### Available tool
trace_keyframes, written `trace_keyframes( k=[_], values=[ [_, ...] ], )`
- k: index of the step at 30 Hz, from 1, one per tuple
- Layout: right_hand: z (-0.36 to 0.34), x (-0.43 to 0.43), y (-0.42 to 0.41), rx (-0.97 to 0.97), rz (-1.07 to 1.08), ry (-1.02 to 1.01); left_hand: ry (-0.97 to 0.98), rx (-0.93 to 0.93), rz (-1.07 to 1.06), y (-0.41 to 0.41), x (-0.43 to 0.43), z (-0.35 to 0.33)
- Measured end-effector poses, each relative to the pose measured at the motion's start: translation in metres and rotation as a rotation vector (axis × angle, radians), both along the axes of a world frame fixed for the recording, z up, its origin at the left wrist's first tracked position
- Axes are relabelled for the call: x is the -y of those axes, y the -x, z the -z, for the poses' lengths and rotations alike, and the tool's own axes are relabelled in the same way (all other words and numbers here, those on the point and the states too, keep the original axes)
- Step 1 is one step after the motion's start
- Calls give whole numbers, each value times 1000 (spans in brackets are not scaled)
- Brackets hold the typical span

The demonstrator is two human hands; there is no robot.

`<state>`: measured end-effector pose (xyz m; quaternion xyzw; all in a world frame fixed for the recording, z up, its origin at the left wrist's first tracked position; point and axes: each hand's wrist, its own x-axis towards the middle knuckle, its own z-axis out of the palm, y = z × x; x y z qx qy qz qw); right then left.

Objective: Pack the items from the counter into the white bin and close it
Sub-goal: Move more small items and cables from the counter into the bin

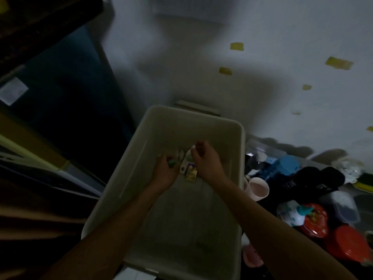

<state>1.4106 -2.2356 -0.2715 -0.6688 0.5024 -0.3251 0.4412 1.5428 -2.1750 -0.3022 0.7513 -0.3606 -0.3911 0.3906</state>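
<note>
Fig.: I see the white bin (242, 136) open-topped, just left of counter clutter incl. a pink cup (258, 189). Both hands are inside it. L hand (164, 173): fingers curled round a small green item (172, 163). R hand (204, 158): fingertips pinch a pale item (188, 157), type unclear. A yellow packet (191, 174) lies btwn them.

dim counter (362, 200), pink cup (258, 188), red lids (347, 246), blue container (283, 166)

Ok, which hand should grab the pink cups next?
The right hand: the pink cups stand just outside the right wall of the white bin; the left hand is farther off, holding a green item.
</note>
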Motion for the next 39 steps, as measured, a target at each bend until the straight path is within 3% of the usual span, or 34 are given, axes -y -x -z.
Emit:
trace_keyframes(
  k=[9, 14, 23, 33, 39],
  values=[
    [57, 22, -31, -173, 225, -48, -190, 96, -156, -34, 44, 74],
    [88, 34, -42, -146, 229, -289, -243, 110, -236, -43, 69, 100],
    [109, 39, -77, -17, 222, -249, -203, 175, -179, -52, 89, 120],
    [144, 41, -88, -129, 260, -268, -104, 154, -170, -52, 101, 126],
    [150, 42, -91, -144, 258, -207, -161, 163, -96, -56, 108, 135]
  ],
)
